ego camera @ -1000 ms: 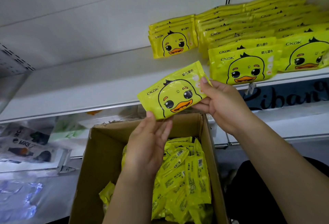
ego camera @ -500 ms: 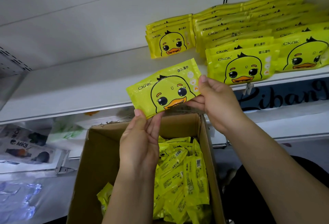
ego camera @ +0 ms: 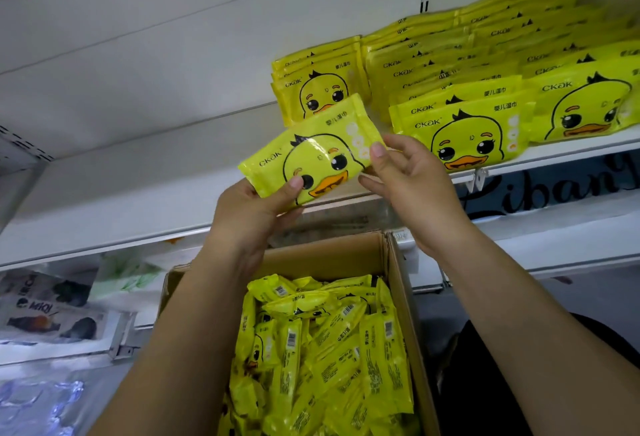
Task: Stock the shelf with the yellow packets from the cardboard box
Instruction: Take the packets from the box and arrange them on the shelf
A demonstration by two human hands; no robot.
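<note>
Pinching one yellow packet [ego camera: 311, 155] with my left hand [ego camera: 250, 214] and right hand [ego camera: 410, 188]. Stacks [ego camera: 467, 117] fill the shelf [ego camera: 138, 176] at two o'clock; the cardboard box [ego camera: 332, 256] at six holds lots more.

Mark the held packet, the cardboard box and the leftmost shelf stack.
held packet [ego camera: 311, 155], head view, on the duck's face.
cardboard box [ego camera: 329, 257], head view, on its inner far wall.
leftmost shelf stack [ego camera: 322, 87], head view, on the front packet's duck face.

Left hand [ego camera: 254, 209] and right hand [ego camera: 401, 176] pinch one yellow packet [ego camera: 311, 155], tilted, before the shelf [ego camera: 138, 172]. Cardboard box [ego camera: 401, 297] below holds more packets.
</note>
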